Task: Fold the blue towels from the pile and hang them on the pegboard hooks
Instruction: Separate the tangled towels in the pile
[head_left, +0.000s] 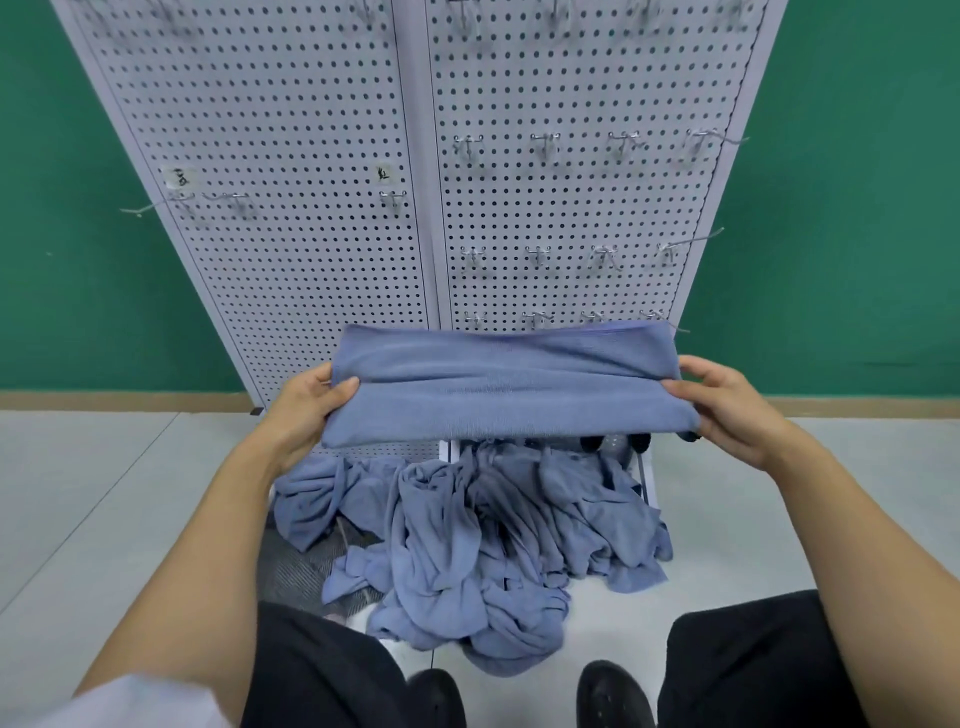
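Note:
A folded blue towel (506, 387) is stretched flat between my two hands, in front of the lower pegboard. My left hand (306, 402) pinches its left end, thumb on top. Its right end is pinched by my right hand (727, 402), thumb on top as well. Below it a crumpled pile of blue towels (467, 545) lies on the floor at the pegboard's foot. The white pegboard (311, 156) stands upright ahead, with metal hooks (543, 143) in rows on its right panel and a few on the left panel (392, 197). No towel hangs on any visible hook.
A green wall (857, 208) stands behind the pegboard, above a tan baseboard. The floor (104, 493) is pale tile. My black-trousered knees and black shoes (613, 693) are at the bottom, just short of the pile. Long hooks stick out sideways at the board's edges (696, 240).

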